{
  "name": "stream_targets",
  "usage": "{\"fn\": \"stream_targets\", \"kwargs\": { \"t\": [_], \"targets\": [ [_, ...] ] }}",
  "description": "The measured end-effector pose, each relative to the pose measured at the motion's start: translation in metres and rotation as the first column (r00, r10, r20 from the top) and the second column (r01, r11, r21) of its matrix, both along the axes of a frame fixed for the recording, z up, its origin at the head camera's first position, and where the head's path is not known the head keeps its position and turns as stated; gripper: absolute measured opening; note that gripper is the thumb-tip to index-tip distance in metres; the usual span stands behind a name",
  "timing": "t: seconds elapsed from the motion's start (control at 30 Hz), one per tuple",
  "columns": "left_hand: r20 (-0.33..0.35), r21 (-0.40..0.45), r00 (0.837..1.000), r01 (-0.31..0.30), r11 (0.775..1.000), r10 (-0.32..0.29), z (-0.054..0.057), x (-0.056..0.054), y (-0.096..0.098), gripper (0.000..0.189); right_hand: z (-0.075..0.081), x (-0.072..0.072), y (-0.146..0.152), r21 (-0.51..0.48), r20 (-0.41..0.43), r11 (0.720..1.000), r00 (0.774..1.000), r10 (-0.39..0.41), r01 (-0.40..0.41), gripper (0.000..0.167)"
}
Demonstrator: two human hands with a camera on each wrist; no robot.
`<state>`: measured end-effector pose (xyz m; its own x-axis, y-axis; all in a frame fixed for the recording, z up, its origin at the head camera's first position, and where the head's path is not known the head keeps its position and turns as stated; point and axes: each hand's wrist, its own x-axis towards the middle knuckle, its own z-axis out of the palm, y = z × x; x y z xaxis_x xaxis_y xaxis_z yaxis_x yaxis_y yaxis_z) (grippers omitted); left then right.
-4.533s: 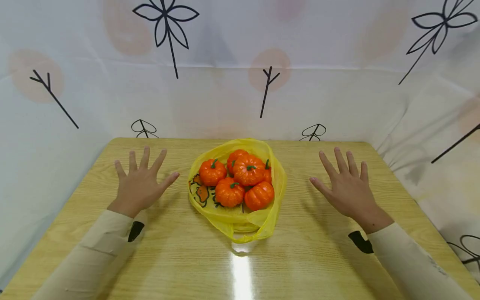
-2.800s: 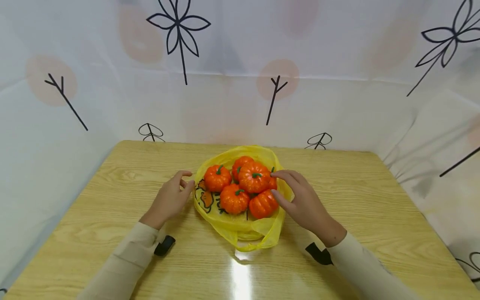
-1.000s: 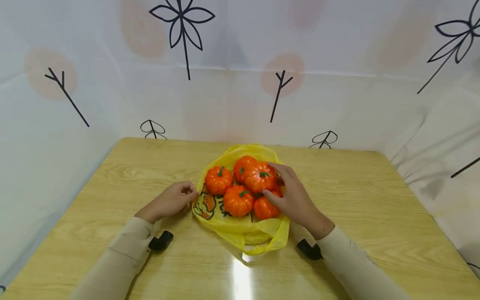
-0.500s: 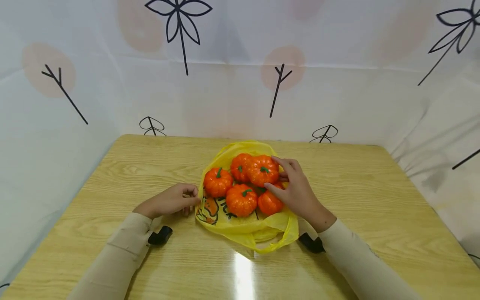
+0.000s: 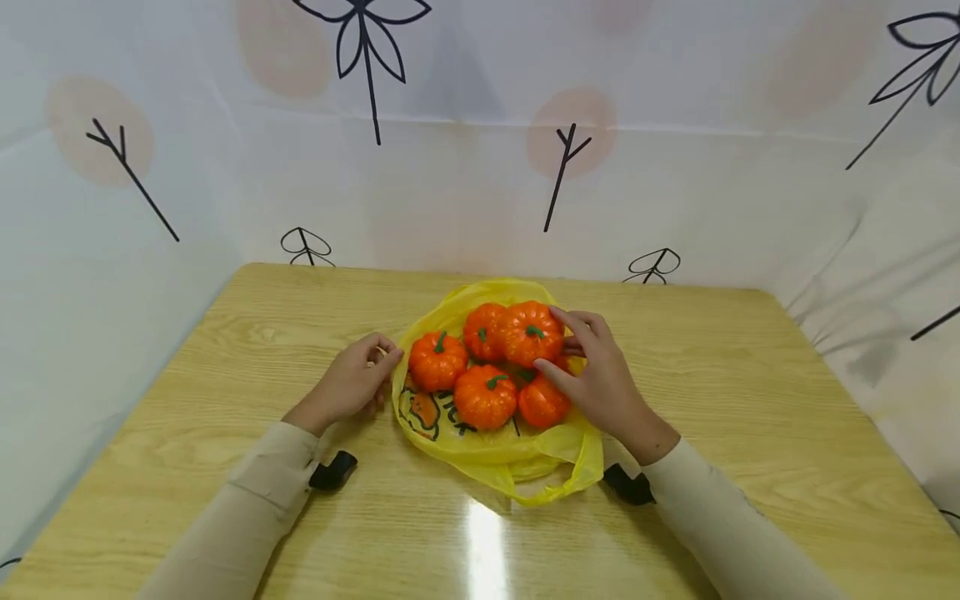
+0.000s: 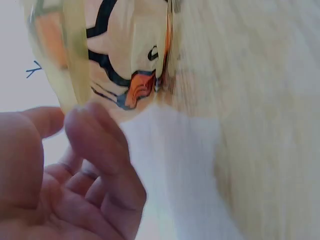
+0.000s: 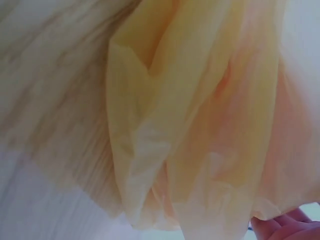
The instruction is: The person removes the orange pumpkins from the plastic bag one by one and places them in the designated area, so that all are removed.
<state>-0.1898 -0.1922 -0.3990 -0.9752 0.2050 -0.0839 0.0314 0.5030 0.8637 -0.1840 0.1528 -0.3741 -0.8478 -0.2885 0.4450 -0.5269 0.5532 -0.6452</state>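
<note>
A yellow plastic bag [image 5: 480,462] lies with its mouth spread on the table, several small orange pumpkins with green stems inside. My right hand [image 5: 611,387] grips the topmost pumpkin [image 5: 528,329] from its right side, thumb below and fingers behind it. On the bag's left rim, my left hand [image 5: 347,382] pinches the thin film; the left wrist view shows the bag's edge [image 6: 75,65] running down between thumb and index finger. Other pumpkins sit at the left [image 5: 437,362] and front [image 5: 486,400]. In the right wrist view the bag's folds [image 7: 195,120] hide most of my hand.
A light wood-grain table [image 5: 247,333] carries the bag. Behind it hangs a white cloth [image 5: 450,183] with black plant drawings. The bag's handle loop [image 5: 551,487] points toward me. A black strap piece [image 5: 333,472] sits beneath each wrist.
Both hands have come in from the sides to the bag. My right hand has taken hold of the top pumpkin and shifted it right and slightly up; my left hand now pinches the rim.
</note>
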Motion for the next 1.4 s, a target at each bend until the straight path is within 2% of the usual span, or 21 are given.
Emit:
{"fn": "stream_targets", "kwargs": {
  "t": [0.17,0.3,0.47,0.6,0.77,1.03,1.2,1.3,1.4],
  "targets": [
    [-0.051,-0.031,0.996,-0.074,0.997,0.072,-0.001,0.001,0.0,0.026,0.002,-0.002,0.006,-0.042,-0.048,0.999,0.999,-0.025,0.023,0.07],
    [-0.097,-0.07,0.986,-0.143,0.987,0.136,0.001,0.0,-0.003,0.024,0.004,-0.007,0.013,-0.074,-0.097,0.996,0.994,-0.057,0.05,0.07],
    [-0.092,-0.086,0.98,-0.187,0.979,0.179,0.002,-0.002,-0.01,0.021,0.007,-0.016,0.023,-0.119,-0.119,0.99,0.989,-0.092,0.078,0.068],
    [-0.082,-0.102,0.974,-0.219,0.97,0.211,0.002,-0.002,-0.016,0.019,0.008,-0.023,0.033,-0.125,-0.11,0.986,0.986,-0.126,0.112,0.066],
    [-0.078,-0.08,0.967,-0.247,0.966,0.241,0.005,-0.003,-0.022,0.019,0.007,-0.028,0.044,-0.124,-0.077,0.981,0.985,-0.157,0.147,0.064],
    [-0.053,-0.081,0.957,-0.29,0.954,0.286,0.01,-0.006,-0.033,0.022,-0.001,-0.039,0.061,-0.052,0.044,0.978,0.979,-0.2,0.202,0.063],
    [-0.017,-0.051,0.962,-0.273,0.961,0.273,0.007,-0.008,-0.041,0.026,-0.006,-0.043,0.068,0.04,0.142,0.972,0.962,-0.233,0.23,0.062],
    [0.044,-0.003,0.974,-0.223,0.975,0.223,0.005,-0.008,-0.044,0.027,-0.008,-0.045,0.072,0.082,0.202,0.97,0.95,-0.24,0.228,0.063],
    [0.118,0.06,0.982,-0.154,0.986,0.146,0.003,-0.009,-0.046,0.029,-0.009,-0.046,0.076,0.108,0.255,0.971,0.938,-0.236,0.215,0.065]
  ]
}}
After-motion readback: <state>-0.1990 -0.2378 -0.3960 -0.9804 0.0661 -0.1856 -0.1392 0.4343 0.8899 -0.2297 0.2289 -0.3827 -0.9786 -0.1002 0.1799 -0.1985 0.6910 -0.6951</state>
